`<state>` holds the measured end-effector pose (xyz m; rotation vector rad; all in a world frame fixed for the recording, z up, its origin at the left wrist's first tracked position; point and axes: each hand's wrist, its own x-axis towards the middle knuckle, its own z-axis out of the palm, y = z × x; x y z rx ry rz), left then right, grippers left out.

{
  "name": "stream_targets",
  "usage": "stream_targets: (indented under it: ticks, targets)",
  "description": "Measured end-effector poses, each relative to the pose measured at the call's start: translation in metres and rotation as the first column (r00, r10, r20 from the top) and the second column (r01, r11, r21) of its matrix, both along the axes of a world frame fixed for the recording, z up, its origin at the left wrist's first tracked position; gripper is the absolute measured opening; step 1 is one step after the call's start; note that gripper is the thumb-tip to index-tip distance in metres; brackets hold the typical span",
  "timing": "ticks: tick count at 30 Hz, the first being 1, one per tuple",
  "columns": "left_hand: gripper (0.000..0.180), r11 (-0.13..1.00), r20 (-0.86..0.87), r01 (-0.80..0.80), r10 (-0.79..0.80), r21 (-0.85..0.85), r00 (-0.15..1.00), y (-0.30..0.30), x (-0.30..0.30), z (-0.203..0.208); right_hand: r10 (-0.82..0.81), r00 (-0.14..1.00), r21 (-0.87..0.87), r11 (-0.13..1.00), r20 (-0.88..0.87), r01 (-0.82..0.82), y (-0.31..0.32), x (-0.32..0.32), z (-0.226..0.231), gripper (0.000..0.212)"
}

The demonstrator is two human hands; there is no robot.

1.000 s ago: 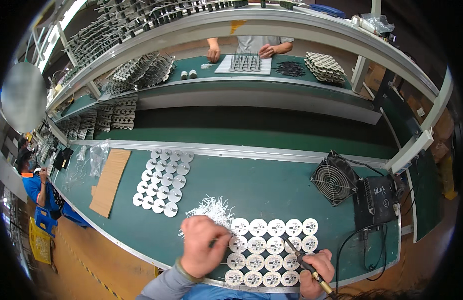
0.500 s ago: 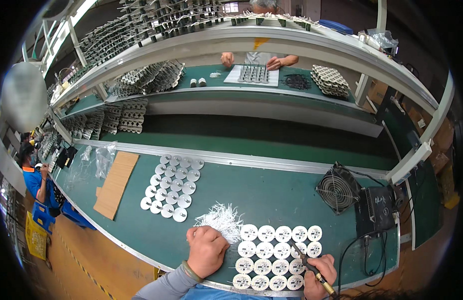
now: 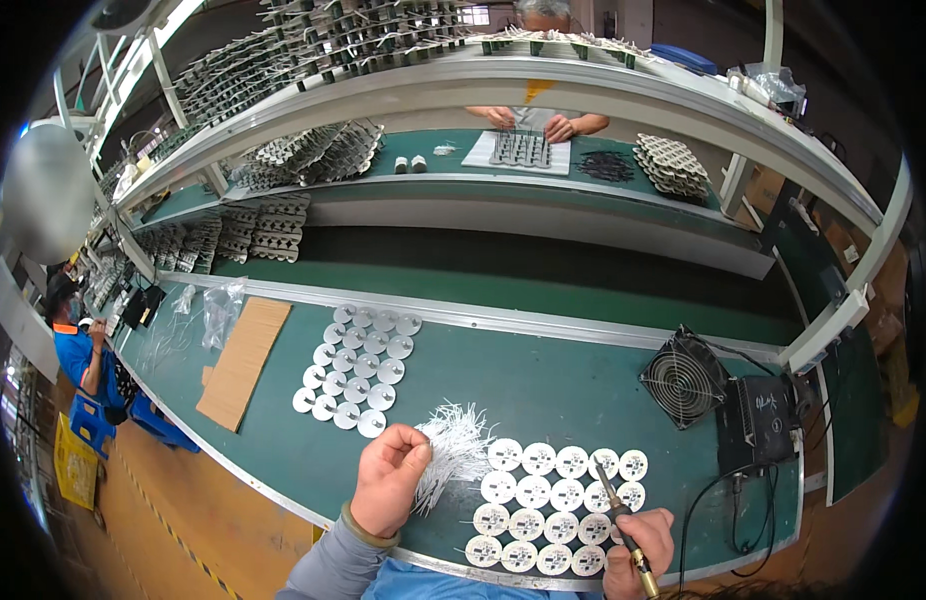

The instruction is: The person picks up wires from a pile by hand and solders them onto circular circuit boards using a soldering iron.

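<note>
My left hand point(image 3: 386, 482) is closed in a pinch, thumb against forefinger, at the left edge of a loose pile of thin white wires point(image 3: 451, 445). Whatever sits between those fingertips is too small to make out. A soldering iron point(image 3: 631, 545) is gripped in my right hand point(image 3: 643, 552), its tip pointing up and away over the upper right of the round white circuit boards point(image 3: 532, 491). These boards lie in rows near the bench's front edge. Whether the tip touches a board, I cannot tell.
Round silver discs with short posts point(image 3: 358, 363) stand in rows at left, beside brown cardboard point(image 3: 245, 365). At right are a fan point(image 3: 686, 386) and a black box point(image 3: 758, 420) with cables. Across the shelf, another person's hands point(image 3: 560, 128) work over a panel.
My left hand has turned from palm-down at the wires to a raised pinch. The iron's tip has shifted away from me. The far person's hand has moved in to the panel.
</note>
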<state>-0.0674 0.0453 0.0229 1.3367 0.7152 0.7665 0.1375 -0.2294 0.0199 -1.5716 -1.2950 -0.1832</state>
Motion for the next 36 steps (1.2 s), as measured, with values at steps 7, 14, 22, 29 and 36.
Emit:
stream_targets:
  ticks: [7, 14, 22, 29, 36]
  targets:
    - [0.011, 0.814, 0.498, 0.377, -0.126, -0.443, 0.858, -0.034, 0.026, 0.006, 0.116, 0.885, 0.015, 0.992, -0.451, -0.122, 0.071, -0.045, 0.005, 0.027]
    - [0.007, 0.824, 0.514, 0.392, -0.147, -0.409, 0.845, -0.076, 0.036, -0.002, 0.158, 0.777, -0.032, 0.974, -0.610, -0.223, 0.097, -0.062, 0.010, 0.037]
    - [0.008, 0.980, 0.134, 0.165, -0.179, 0.110, 0.975, -0.066, 0.030, 0.006, 0.031, 0.920, -0.177, 0.978, -0.391, -0.109, 0.068, -0.039, 0.012, 0.032]
    - [0.017, 0.700, -0.173, 0.443, -0.424, 0.560, 0.889, -0.069, 0.040, 0.021, 0.101, 0.982, -0.176, 0.976, -0.160, -0.129, 0.053, -0.029, 0.010, 0.038]
    - [0.017, 0.654, -0.266, 0.508, -0.439, 0.560, 0.858, -0.075, 0.040, 0.015, 0.075, 0.977, -0.228, 0.966, -0.197, -0.120, 0.046, -0.025, 0.014, 0.038]
